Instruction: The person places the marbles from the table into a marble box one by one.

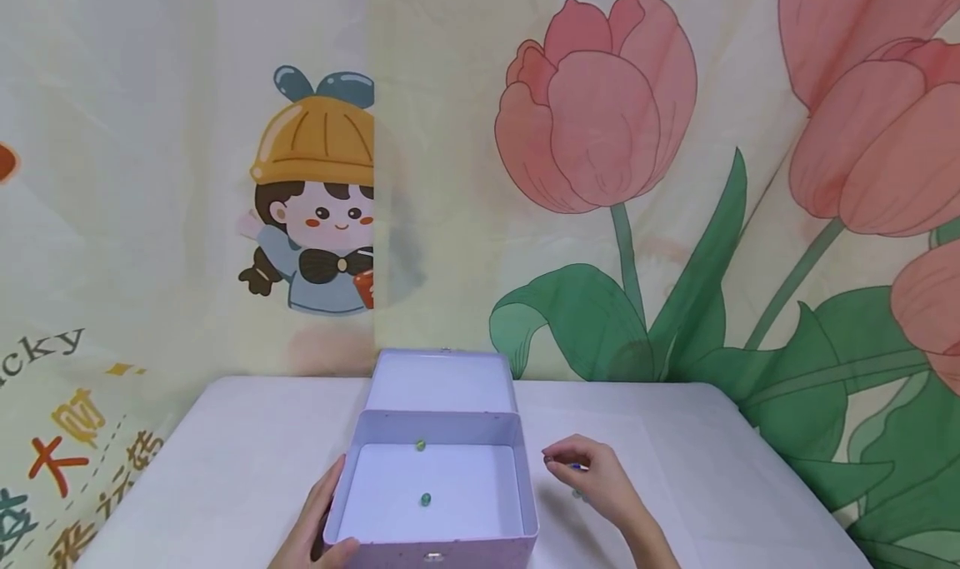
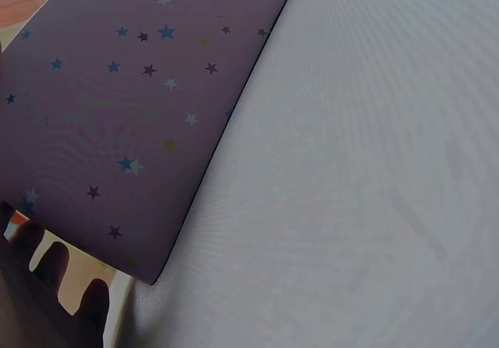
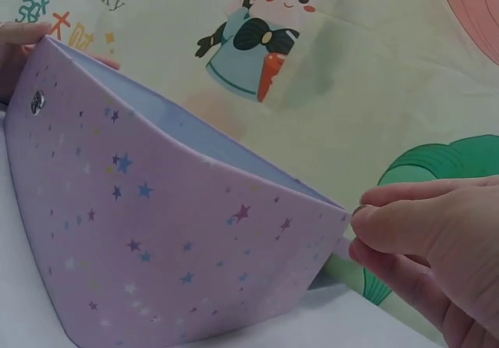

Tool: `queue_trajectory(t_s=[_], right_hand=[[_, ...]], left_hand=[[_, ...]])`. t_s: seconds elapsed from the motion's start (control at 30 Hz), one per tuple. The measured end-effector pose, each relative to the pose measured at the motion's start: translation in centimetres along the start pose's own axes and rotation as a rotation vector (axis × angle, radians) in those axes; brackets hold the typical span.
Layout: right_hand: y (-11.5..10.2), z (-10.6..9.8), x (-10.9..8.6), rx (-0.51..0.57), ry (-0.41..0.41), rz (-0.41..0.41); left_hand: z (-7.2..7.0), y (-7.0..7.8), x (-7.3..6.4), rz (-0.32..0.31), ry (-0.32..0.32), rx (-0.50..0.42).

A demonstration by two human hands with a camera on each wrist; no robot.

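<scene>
A lilac tin box (image 1: 431, 552) with a star pattern stands on the table, its lid (image 1: 441, 381) raised at the back. Inside it lie a yellow-green marble (image 1: 420, 446) near the back wall and a green marble (image 1: 426, 499) farther forward. My left hand (image 1: 318, 519) holds the box's front left corner, thumb at the rim and fingers along the side. Just right of the box, my right hand (image 1: 596, 473) pinches a small dark marble (image 3: 359, 209) between thumb and fingertips. Something small and blue (image 1: 577, 466) shows below those fingers.
A pale greenish marble (image 1: 576, 493) shows at the table just under the right hand, partly hidden. The white-covered table (image 1: 675, 436) reaches back to a wall hanging (image 1: 442, 177) printed with tulips and a cartoon figure.
</scene>
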State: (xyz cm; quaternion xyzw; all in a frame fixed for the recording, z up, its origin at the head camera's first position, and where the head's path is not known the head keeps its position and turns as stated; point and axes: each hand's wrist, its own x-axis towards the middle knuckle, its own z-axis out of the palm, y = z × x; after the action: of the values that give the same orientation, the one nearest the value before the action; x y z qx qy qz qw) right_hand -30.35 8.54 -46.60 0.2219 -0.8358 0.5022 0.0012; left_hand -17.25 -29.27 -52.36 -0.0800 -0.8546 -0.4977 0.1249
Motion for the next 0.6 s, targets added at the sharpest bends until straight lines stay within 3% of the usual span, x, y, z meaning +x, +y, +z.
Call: queue_trajectory(t_s=[0.13,0.3,0.43,0.6], right_hand=[[-1.0,0.4,0.0,-0.004,-0.006,-0.018],[-3.9,0.9,-0.2,0.022,-0.066,-0.069],[-3.6,1.6,0.5,0.043,-0.100,-0.082],[-3.6,2.5,1.6,-0.028,-0.172,-0.135]], left_hand=[[0.0,0.1,0.1,-0.008,-0.002,-0.012],[0.0,0.3,0.1,-0.011,0.019,0.012],[0.0,-0.1,0.3,0.036,0.019,-0.033],[0.0,-0.5,0.2,0.058,0.021,-0.055]])
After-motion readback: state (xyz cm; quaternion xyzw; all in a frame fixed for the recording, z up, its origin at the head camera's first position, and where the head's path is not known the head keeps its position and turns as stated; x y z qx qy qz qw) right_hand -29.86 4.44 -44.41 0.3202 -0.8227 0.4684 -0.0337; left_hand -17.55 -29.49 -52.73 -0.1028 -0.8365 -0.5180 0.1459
